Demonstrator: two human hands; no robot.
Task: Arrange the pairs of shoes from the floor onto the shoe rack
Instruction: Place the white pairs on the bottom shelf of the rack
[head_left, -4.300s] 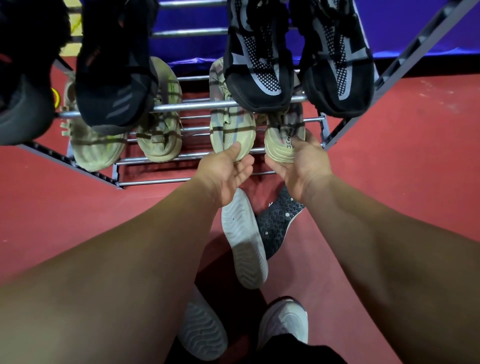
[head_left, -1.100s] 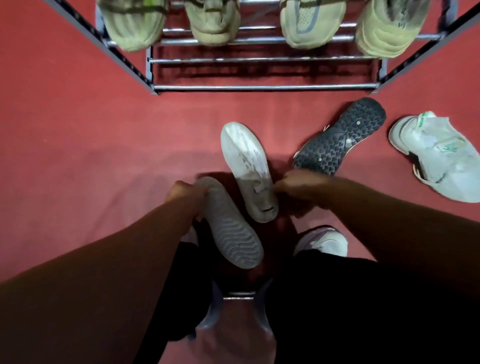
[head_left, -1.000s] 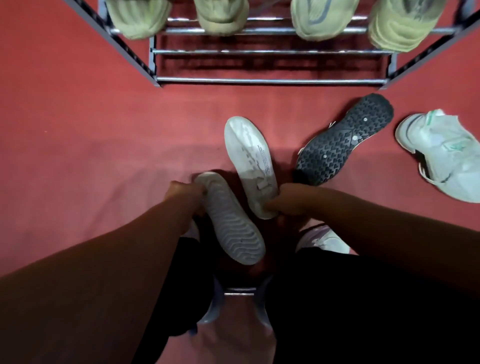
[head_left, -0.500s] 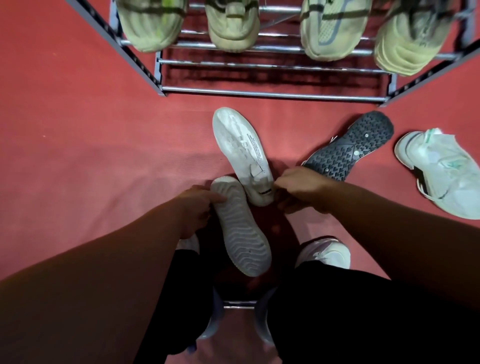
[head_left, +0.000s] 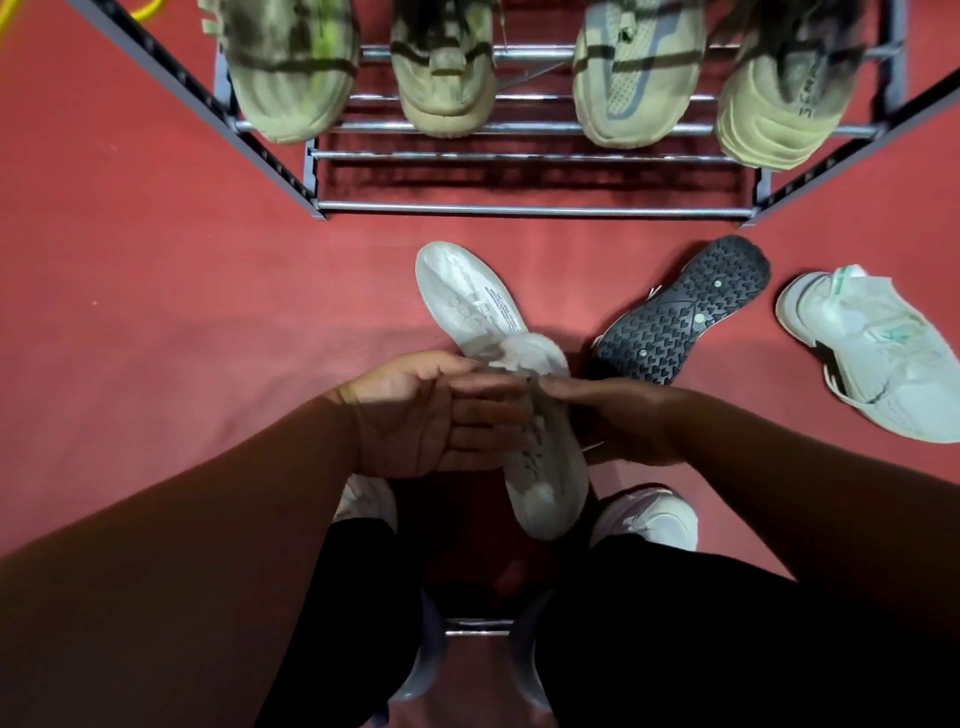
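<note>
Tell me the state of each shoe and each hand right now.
Left hand: open, fingers flat against held white shoe
Right hand: grips held white shoe
Other white shoe: on floor, sole up
Black-soled shoe: on floor, sole up
Mint-trimmed shoe: on floor, upper showing
Tan shoes: on shoe rack

Both hands have left the tan shoes (head_left: 441, 78) on the rack (head_left: 530, 210) and come down low. The left hand (head_left: 431, 415) has opened up and now lies flat, palm up, against the white shoe (head_left: 545, 467). The right hand (head_left: 618, 421) has moved off the other white shoe (head_left: 467, 306) and grips this one. The shoe between the hands has turned over, so its bumpy sole no longer shows.
</note>
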